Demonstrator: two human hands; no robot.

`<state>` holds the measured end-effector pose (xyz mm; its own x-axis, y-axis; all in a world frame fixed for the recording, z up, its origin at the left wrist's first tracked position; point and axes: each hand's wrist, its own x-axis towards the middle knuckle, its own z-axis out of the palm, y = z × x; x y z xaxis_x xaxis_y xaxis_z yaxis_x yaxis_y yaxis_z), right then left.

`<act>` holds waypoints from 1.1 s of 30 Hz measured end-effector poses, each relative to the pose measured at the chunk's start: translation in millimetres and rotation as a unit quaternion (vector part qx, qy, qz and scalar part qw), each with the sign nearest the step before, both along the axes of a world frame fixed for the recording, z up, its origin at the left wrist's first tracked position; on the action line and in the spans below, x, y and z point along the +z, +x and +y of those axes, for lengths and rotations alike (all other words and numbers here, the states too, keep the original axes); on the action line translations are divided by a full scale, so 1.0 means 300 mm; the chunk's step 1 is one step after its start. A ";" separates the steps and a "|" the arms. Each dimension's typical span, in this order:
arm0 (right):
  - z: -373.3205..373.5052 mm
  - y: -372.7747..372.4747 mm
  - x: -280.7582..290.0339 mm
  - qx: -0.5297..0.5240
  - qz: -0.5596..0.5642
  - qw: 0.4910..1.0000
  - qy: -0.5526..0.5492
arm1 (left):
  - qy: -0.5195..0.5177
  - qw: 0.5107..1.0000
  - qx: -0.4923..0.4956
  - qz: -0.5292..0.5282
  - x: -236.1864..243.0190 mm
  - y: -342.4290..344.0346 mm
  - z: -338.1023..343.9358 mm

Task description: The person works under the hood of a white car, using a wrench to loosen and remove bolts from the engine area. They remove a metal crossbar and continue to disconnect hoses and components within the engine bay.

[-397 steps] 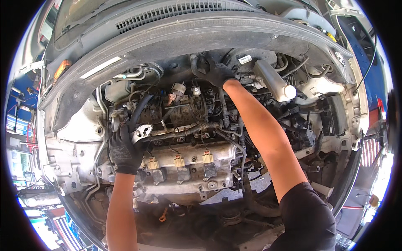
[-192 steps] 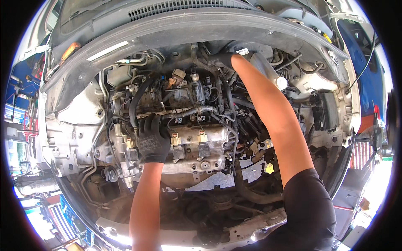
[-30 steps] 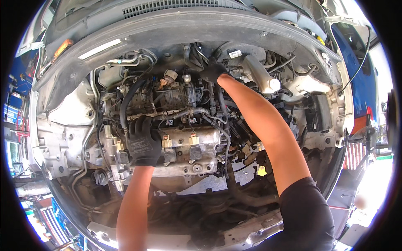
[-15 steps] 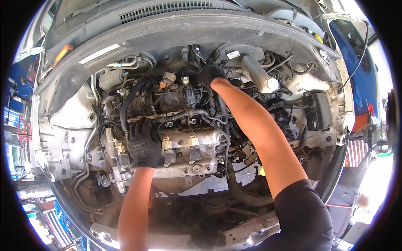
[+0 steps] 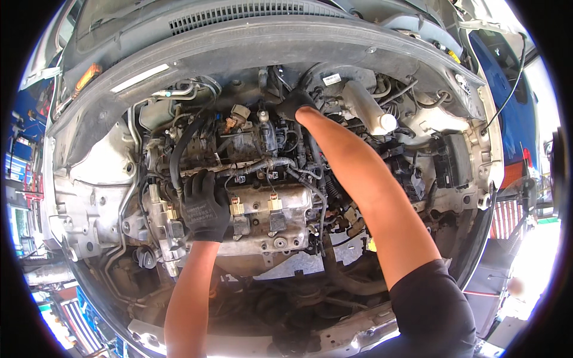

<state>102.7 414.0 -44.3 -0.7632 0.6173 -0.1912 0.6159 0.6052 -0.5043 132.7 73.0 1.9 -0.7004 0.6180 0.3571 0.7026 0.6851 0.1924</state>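
Observation:
My left hand (image 5: 206, 210), in a black work glove, lies palm down on the left part of the metal valve cover (image 5: 258, 241). Its fingers are stretched out toward the wiring harness (image 5: 256, 167) behind the cover, and nothing shows in them. Just to its right sit two ignition coils (image 5: 241, 225) with pale connectors. My right hand (image 5: 295, 105), gloved too, reaches deep to the back of the engine bay, beside dark hoses and wires (image 5: 280, 77). Its fingers are hidden down among these parts, so what they touch cannot be made out.
A whitish fluid reservoir (image 5: 365, 107) with a round cap stands right of my right wrist. A black hose (image 5: 178, 158) curves down at the left. At the right lies a black box (image 5: 455, 160). An orange device (image 5: 88, 79) rests at the far left edge.
My right hand has shifted slightly left and down among the hoses, its fingers now more hidden. The left hand has slid very slightly toward me on the valve cover.

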 end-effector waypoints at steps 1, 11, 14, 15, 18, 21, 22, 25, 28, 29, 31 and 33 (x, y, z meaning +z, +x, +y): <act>-0.018 -0.001 -0.005 -0.004 0.018 1.000 0.002 | -0.002 1.000 0.003 -0.004 0.002 0.000 0.000; -0.025 -0.002 -0.030 0.006 0.006 0.997 0.072 | -0.005 1.000 0.002 -0.005 -0.003 -0.003 -0.018; 0.136 0.002 -0.085 0.042 -0.047 0.971 0.230 | 0.019 1.000 -0.012 -0.003 0.001 -0.001 0.001; 0.144 0.006 -0.097 0.048 -0.049 0.975 0.210 | 0.014 1.000 -0.011 -0.002 0.000 -0.002 0.001; 0.129 0.004 -0.124 0.054 -0.039 0.988 0.140 | 0.008 1.000 -0.011 0.002 -0.002 -0.008 -0.005; 0.074 -0.034 -0.132 0.021 -0.023 0.997 0.074 | 0.013 1.000 -0.011 0.007 -0.006 -0.010 -0.011; 0.082 -0.032 -0.146 0.011 -0.015 0.996 0.082 | 0.011 1.000 -0.009 0.006 0.001 -0.007 -0.005; 0.088 -0.025 -0.174 -0.012 0.013 0.991 0.133 | 0.012 1.000 -0.006 -0.005 0.003 -0.003 -0.003; 0.080 -0.033 -0.141 -0.001 -0.009 0.990 0.140 | 0.019 1.000 -0.016 0.012 -0.001 -0.011 -0.002; 0.075 -0.049 -0.110 0.023 -0.053 0.995 0.081 | 0.021 0.999 -0.018 0.020 -0.005 -0.012 -0.010; 0.075 -0.026 -0.113 0.021 -0.085 0.995 0.037 | 0.021 1.000 -0.020 0.009 0.001 -0.010 -0.003; 0.053 -0.011 -0.097 0.020 -0.074 0.996 0.046 | 0.027 1.000 -0.015 0.002 -0.009 -0.010 -0.012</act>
<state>99.5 429.9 -73.4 -0.7557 0.6064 -0.2475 0.6532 0.6703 -0.3522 129.6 69.5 -0.7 -0.6797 0.6194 0.3930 0.7242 0.6519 0.2251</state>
